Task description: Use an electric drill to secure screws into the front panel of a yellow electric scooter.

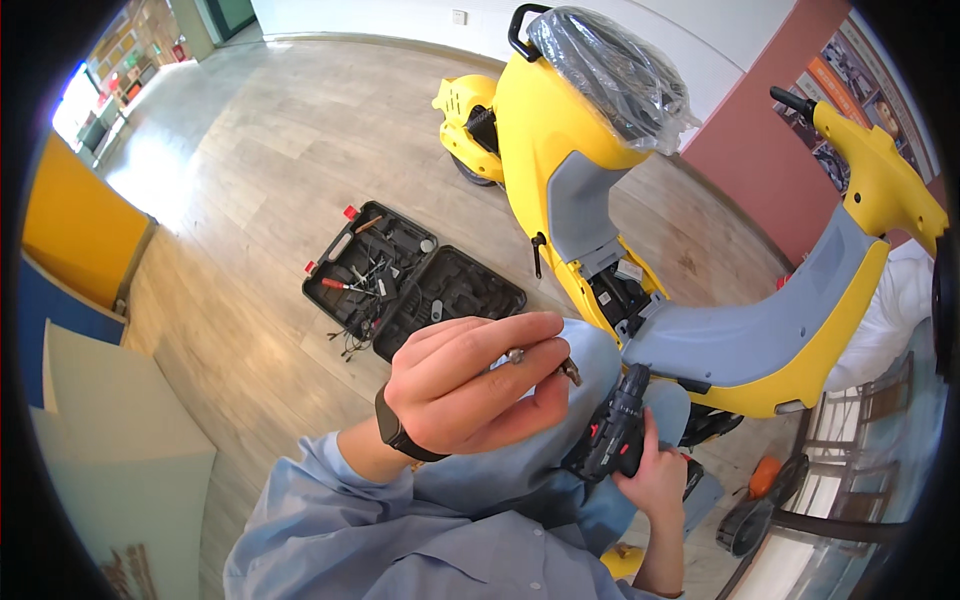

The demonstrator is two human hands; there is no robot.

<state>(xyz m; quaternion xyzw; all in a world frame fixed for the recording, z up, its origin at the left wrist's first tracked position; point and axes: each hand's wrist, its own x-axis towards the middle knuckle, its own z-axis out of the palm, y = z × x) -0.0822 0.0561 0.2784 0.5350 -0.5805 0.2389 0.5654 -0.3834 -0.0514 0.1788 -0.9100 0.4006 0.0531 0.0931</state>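
Observation:
Raised over my lap, my left hand (pixel 475 385) has its fingers closed. The rounded end of a small metal piece (pixel 516 355) sticks out between two of its fingers. A darker metal bit (pixel 571 371) shows at the fingertips; whether these are one piece or two I cannot tell. Lower and to the right, my right hand (pixel 655 475) is wrapped round the handle of a black cordless drill (pixel 613 432) with red marks, its chuck pointing up and away. Just beyond the drill stands a yellow and grey scooter (pixel 730 345), with a compartment (pixel 620 290) uncovered below the seat.
An open black tool case (pixel 470 285) lies on the wood floor, holding a red-handled screwdriver (pixel 335 284) and loose bits. Clear plastic covers the scooter seat (pixel 610 75). Yellow, blue and pale panels (pixel 120 430) stand at left. Dark and orange items (pixel 765 477) lie at lower right.

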